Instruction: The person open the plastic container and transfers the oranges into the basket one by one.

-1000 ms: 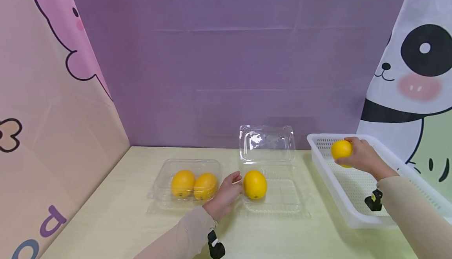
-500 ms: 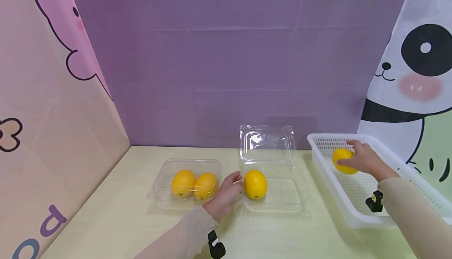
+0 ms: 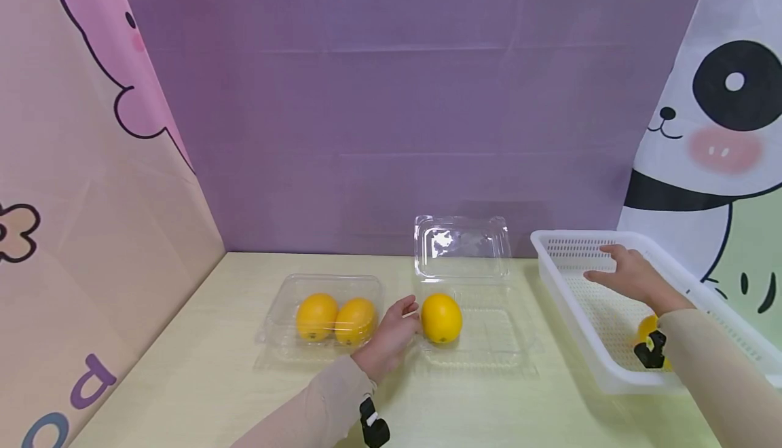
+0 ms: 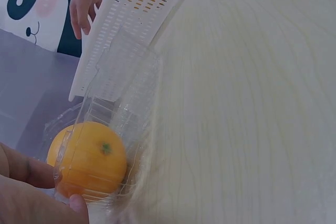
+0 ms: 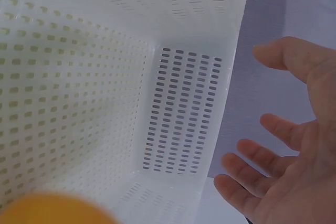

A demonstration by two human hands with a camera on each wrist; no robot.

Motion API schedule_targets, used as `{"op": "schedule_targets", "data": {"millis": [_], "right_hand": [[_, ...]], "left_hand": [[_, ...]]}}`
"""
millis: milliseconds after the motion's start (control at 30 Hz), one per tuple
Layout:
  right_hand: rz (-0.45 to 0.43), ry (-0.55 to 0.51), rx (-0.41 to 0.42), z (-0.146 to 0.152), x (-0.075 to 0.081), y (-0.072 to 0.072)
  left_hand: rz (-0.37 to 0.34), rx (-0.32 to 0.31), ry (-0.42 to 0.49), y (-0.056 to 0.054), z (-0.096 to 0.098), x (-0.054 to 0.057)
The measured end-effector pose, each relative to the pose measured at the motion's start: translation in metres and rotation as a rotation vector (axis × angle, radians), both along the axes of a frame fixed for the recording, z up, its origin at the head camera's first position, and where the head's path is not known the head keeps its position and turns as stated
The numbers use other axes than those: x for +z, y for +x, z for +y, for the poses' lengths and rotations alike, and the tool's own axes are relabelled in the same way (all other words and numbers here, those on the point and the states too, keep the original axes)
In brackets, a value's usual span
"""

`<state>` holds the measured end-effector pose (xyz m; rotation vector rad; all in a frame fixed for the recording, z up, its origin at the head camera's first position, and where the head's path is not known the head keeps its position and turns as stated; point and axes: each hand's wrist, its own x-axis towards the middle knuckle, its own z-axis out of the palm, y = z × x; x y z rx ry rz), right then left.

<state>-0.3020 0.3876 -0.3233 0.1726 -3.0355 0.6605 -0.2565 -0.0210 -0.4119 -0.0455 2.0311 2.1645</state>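
Observation:
My left hand pinches the left rim of an open clear plastic clamshell box, its thumb and finger at the edge in the left wrist view. One orange sits in that box, beside my fingers. My right hand is over the white perforated basket, fingers spread and holding nothing. In the basket's near part lies another orange, partly hidden by the wrist camera and sleeve; its blurred top, an orange patch, shows in the right wrist view.
A second clear clamshell box, lid down, stands on the left with two oranges inside. The raised lid of the open box leans near the purple backdrop. Printed cloth walls flank the pale wooden table.
My right hand has let go of the orange, which has dropped into the basket and moved to its near end. The fingers have spread. My left hand has stayed at the box.

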Motion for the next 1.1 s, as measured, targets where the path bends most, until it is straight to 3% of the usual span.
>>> {"op": "schedule_targets", "data": {"millis": [533, 1100], "right_hand": [[0.079, 0.005, 0.067, -0.010, 0.006, -0.004], [0.084, -0.029, 0.128, -0.036, 0.015, -0.001]], "left_hand": [[0.002, 0.004, -0.020, -0.002, 0.000, -0.001], [0.004, 0.011, -0.022, -0.002, 0.001, -0.001]]}}
